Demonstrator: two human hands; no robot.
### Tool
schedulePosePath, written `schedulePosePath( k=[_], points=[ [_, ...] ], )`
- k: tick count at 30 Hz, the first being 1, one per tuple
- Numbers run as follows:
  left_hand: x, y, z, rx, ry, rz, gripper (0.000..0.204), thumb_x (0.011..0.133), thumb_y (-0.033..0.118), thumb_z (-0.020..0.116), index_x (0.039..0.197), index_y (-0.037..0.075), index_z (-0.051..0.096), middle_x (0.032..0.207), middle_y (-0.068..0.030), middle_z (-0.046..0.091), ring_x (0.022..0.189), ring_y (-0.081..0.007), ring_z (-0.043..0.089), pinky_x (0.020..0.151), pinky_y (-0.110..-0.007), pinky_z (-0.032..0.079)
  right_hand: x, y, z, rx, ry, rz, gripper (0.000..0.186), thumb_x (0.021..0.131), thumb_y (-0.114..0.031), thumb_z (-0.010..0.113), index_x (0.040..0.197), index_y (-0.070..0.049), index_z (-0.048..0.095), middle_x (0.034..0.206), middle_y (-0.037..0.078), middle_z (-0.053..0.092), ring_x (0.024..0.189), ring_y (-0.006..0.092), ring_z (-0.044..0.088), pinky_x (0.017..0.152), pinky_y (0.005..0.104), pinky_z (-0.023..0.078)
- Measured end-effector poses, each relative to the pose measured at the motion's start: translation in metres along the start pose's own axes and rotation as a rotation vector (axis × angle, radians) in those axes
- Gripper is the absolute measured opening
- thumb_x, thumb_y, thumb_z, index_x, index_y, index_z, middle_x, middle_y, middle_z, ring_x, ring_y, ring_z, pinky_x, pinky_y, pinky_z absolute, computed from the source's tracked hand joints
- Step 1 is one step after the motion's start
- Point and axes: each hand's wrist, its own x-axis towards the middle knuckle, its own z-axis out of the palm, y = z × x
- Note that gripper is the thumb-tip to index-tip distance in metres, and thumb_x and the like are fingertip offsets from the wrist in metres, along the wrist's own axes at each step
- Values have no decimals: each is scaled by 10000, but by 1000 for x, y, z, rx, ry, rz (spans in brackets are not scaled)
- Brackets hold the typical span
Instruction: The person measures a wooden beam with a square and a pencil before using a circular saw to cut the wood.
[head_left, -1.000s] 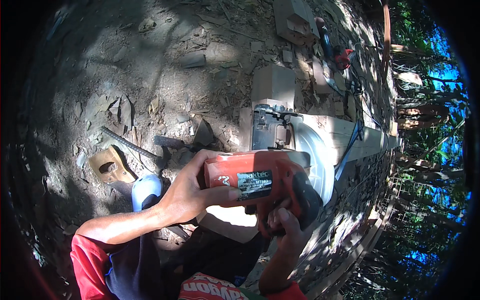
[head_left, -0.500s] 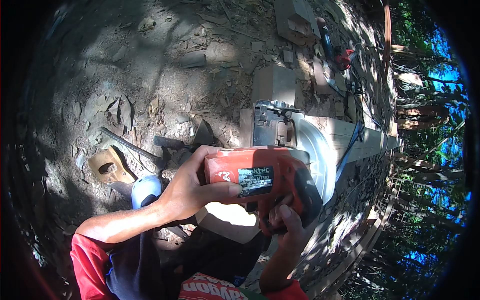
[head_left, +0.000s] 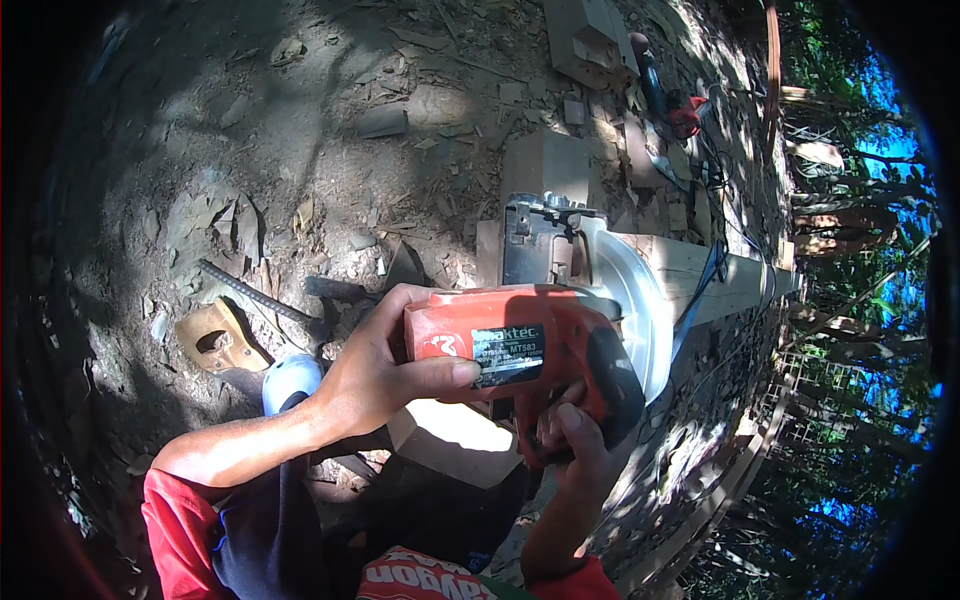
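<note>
A red circular saw (head_left: 480,320) with a silver blade guard lies across the middle of the view, its metal base plate resting on a long wooden beam (head_left: 690,285). My left hand (head_left: 390,355) grips the end of its motor housing, thumb along the label. Wrapped round the black and red rear handle is my right hand (head_left: 570,430), its fingers partly hidden inside the loop. The blade itself is out of sight behind the guard and body. Below the saw, a sunlit piece of wood (head_left: 460,440) sits close to my legs.
On the ground at left lie a handsaw with a wooden handle (head_left: 225,340) and a ridged metal bar (head_left: 255,290). Thick wooden blocks (head_left: 545,165) stand beyond the saw. A red and dark tool (head_left: 685,117) with cables is at far right, amid wood scraps.
The circular saw and both hands have shifted very slightly up and to the left, with the housing tilting a little. Both hands keep their grip.
</note>
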Motion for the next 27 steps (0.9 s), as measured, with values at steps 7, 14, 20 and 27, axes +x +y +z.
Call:
schedulePosePath(
  k=[7, 14, 20, 27],
  points=[
    [4, 3, 0, -89, -34, 4, 640, 856, 68, 749, 1309, -76, 320, 1179, -208, 574, 1037, -275, 661, 894, -394, 597, 4, -4, 7, 35, 22, 14, 204, 785, -65, 726, 916, 43, 612, 599, 35, 549, 461, 93, 512, 412, 236, 408],
    [8, 5, -1, -118, -34, 34, 663, 847, 79, 761, 1315, -80, 319, 1192, -207, 567, 1104, -273, 625, 914, -410, 591, 7, 0, 3, 37, 32, 59, 203, 780, -59, 732, 908, 45, 613, 588, 37, 546, 448, 96, 510, 414, 235, 408],
    [12, 5, -4, -89, -28, 25, 680, 836, 113, 779, 1315, -79, 335, 1213, -203, 556, 1123, -260, 610, 929, -418, 582, 12, -7, 15, 32, 59, -35, 212, 783, -60, 734, 919, 51, 614, 586, 41, 551, 447, 97, 513, 410, 236, 403],
    [13, 10, -6, 73, 13, 33, 692, 824, 156, 800, 1313, -64, 363, 1212, -169, 569, 1150, -219, 592, 987, -364, 521, 17, -9, 15, 50, 13, -24, 183, 789, -45, 722, 894, 46, 603, 590, 42, 547, 442, 92, 505, 386, 241, 394]
  ],
)
